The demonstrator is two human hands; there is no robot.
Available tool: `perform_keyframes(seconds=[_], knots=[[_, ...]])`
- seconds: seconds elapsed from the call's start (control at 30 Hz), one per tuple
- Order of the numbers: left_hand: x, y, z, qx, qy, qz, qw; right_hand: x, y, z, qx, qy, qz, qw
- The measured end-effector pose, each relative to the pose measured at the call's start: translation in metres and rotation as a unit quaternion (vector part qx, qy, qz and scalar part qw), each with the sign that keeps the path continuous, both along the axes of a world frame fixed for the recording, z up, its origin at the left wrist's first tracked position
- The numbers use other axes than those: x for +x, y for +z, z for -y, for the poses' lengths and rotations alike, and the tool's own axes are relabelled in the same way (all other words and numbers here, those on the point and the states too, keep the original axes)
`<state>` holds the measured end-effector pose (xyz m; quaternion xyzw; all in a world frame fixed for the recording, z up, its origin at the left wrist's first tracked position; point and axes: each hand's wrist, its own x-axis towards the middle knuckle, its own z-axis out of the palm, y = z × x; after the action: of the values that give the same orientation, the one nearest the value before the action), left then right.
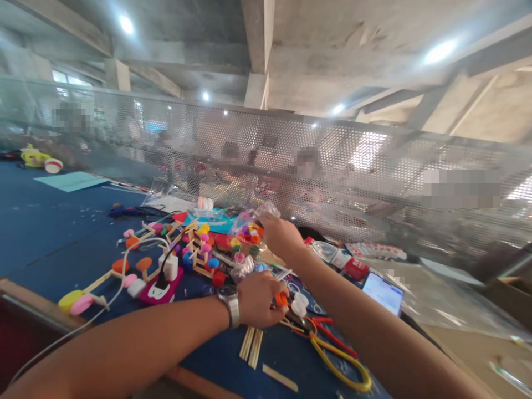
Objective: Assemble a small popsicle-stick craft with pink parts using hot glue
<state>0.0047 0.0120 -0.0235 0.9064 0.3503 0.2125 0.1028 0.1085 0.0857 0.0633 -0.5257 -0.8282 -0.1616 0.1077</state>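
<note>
My left hand (261, 299), with a metal-strapped watch (229, 305) on its wrist, is closed around an orange bottle cap (281, 299). White caps (300, 304) lie just to the right of its fingers. Farther back, my right hand (282, 237) has its fingers curled at a clear plastic bag (268, 209) of coloured caps; its fingertips are partly hidden. Wooden sticks (251, 346) lie below my left hand. Beside them are yellow-handled scissors (343, 363). Stick-and-cap assemblies (201, 252) stand to the left.
A magenta power strip (160, 288) holds a white charger (169, 267) with a trailing cable. On the right are a phone (383, 293), a red-labelled bottle (347, 263) and plastic sheeting (440, 293). A perforated metal screen (266, 160) borders the blue table (37, 221), with people behind it.
</note>
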Motion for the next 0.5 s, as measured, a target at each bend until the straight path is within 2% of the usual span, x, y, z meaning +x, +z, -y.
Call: perform_keyframes(seconds=[0.1, 0.27, 0.37, 0.5], knots=[[0.001, 0.002, 0.0, -0.018, 0.002, 0.002, 1.0, 0.041, -0.015, 0.023, 0.052, 0.019, -0.044, 0.998], [0.0, 0.009, -0.002, -0.022, 0.013, 0.011, 1.0, 0.098, -0.047, 0.06, 0.124, 0.124, -0.14, 0.974], [-0.003, 0.013, -0.003, -0.039, 0.026, 0.003, 0.999, 0.112, -0.061, 0.074, 0.122, 0.151, -0.191, 0.962], [-0.007, 0.013, -0.005, -0.03, 0.011, 0.011, 0.999, 0.116, -0.073, 0.076, 0.111, 0.175, -0.248, 0.946]])
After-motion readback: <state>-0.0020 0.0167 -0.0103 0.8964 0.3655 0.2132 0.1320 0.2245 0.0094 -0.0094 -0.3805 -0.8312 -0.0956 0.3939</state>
